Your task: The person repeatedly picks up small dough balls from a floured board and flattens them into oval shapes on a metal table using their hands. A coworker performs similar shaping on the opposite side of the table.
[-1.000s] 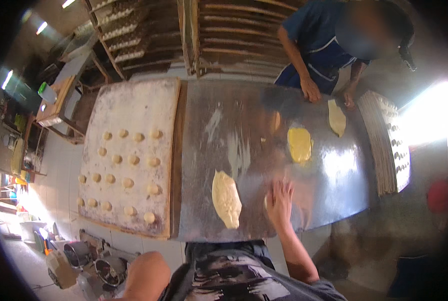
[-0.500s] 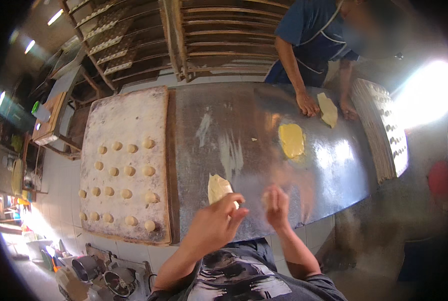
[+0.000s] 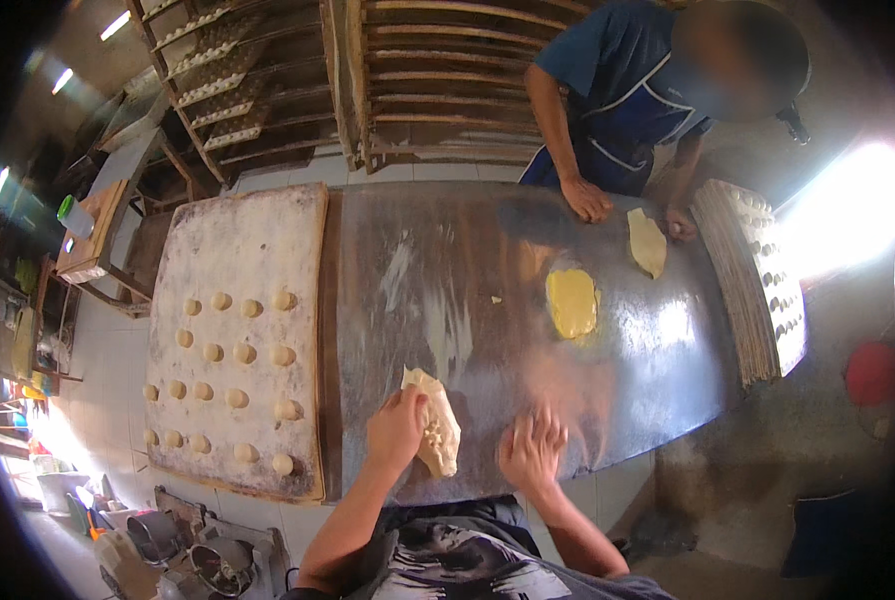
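A flattened, elongated piece of dough [image 3: 445, 440] lies on the metal worktable in front of me, with small pale crumbs scattered along its middle. My left hand [image 3: 397, 428] has its fingers closed at the dough's upper left edge; the fingertips are partly hidden. To the right of the dough, my right hand [image 3: 534, 447] rests palm down on the metal, fingers stretched out and slightly apart. Whether anything lies under that palm does not show. Farther off sits a slab of yellow fat [image 3: 573, 303], out of reach of both hands.
At left, a floured board [image 3: 237, 235] carries rows of dough balls [image 3: 236, 398]. Across the worktable [image 3: 507, 225] a co-worker [image 3: 607, 110] has hands beside another flat dough piece [image 3: 647, 243]. Stacked trays [image 3: 735, 285] stand at the right end. Racks [image 3: 447, 75] line the back.
My left hand has come down from above the dough onto its edge. Crumbs now show on the dough. My right hand has gone from closed and raised to flat on the table.
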`<state>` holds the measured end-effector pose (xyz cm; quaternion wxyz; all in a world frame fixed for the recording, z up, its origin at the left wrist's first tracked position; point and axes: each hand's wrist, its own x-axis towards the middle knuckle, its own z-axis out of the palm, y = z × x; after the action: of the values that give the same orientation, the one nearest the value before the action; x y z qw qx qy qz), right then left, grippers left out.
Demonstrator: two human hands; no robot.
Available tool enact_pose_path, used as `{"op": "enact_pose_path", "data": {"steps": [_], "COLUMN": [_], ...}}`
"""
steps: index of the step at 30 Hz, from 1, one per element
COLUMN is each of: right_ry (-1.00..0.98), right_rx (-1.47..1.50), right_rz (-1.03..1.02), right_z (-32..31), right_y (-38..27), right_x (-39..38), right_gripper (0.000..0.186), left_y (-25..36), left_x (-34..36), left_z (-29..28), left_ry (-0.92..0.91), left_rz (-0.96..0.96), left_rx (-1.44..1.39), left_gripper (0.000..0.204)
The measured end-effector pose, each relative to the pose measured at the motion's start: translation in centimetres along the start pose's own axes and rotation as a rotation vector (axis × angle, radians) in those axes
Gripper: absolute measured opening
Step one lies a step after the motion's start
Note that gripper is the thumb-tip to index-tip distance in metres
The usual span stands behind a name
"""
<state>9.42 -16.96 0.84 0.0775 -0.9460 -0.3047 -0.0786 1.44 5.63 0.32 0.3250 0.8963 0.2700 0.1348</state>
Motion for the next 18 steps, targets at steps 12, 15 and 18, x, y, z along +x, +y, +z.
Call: {"op": "enact_pose_path", "data": {"steps": [12, 15, 18], "right_ry": [0.020, -0.180, -0.191], "right_rx": [0.210, 0.332, 0.347], "right_rz": [-0.002, -0.191, -0.231], "right_z": [3.4, 4.4, 3.8], "right_y": [-0.2, -1.2, 1.8], "right_x": [8.2, 5.5, 4.5], "right_gripper": [0.056, 0.058, 0.060], "left_y": [0.3, 0.8, 0.4], "left_x": [-3.0, -3.4, -4.7], "left_z": [0.8, 0.4, -0.6], "left_ry": [0.116, 0.125, 0.152], "left_rz": [0.134, 0.120, 0.102], "left_rx": [-0.115, -0.131, -0.171], "left_gripper": [0.013, 0.012, 0.014]}}
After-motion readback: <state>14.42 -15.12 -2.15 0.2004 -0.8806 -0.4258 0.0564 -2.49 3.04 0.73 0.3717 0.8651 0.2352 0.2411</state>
